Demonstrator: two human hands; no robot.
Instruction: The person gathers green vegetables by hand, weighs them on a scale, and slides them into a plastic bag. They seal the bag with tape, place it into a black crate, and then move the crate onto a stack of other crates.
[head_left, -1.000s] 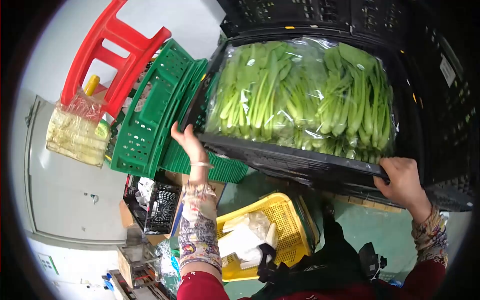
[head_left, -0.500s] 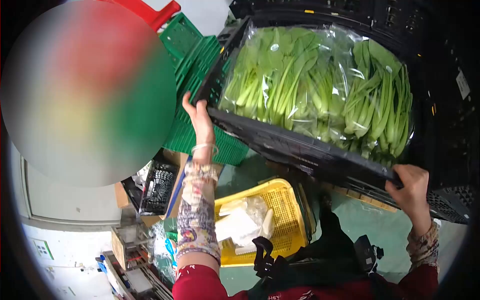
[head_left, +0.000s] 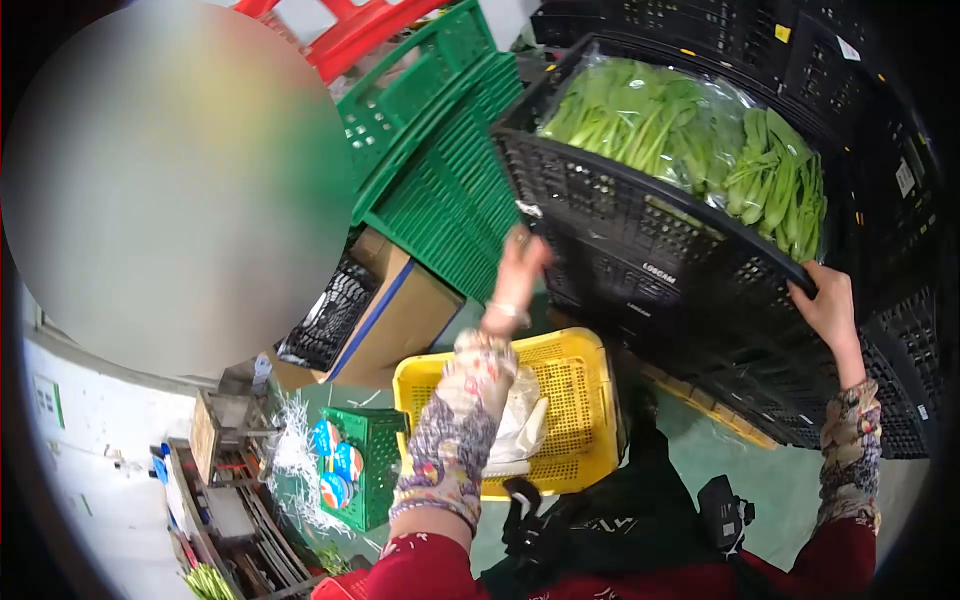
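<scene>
- Black Loscam crate (head_left: 610, 200) is holding clear-bagged leafy greens (head_left: 630, 115) in the upper right, apparently resting on a dark crate below.
- The right hand (head_left: 830, 303) is gripping the near rim at its right end, fingers curling over the edge and thumb pressing the outer side.
- The left hand (head_left: 522, 270) is hovering near or against the crate's left front side, blurring; whether its fingers are spreading, pressing or pinching anything, the view is not telling.
- A yellow basket (head_left: 575, 375) is lying below the left hand, with pale packaging (head_left: 530, 430) showing inside, while green crates (head_left: 440, 190) are standing beside the black stack.
- One firm grip is perhaps leaving the load uneven: a pull from the right alone could be swinging the crate askew, catching its left corner on the green crates or tipping it off its support.
- Slick plastic bags could be sliding toward the low side if the crate is tilting, and fingers could be getting trapped between crate walls.
- The crate's base and the far ends of the greens are hiding from view; the left fingertips are smearing into dark plastic.
- A round gray blur is covering the upper left, cutting into the green crates and a red plastic frame (head_left: 370, 35), and the left forearm is blocking part of the basket.
</scene>
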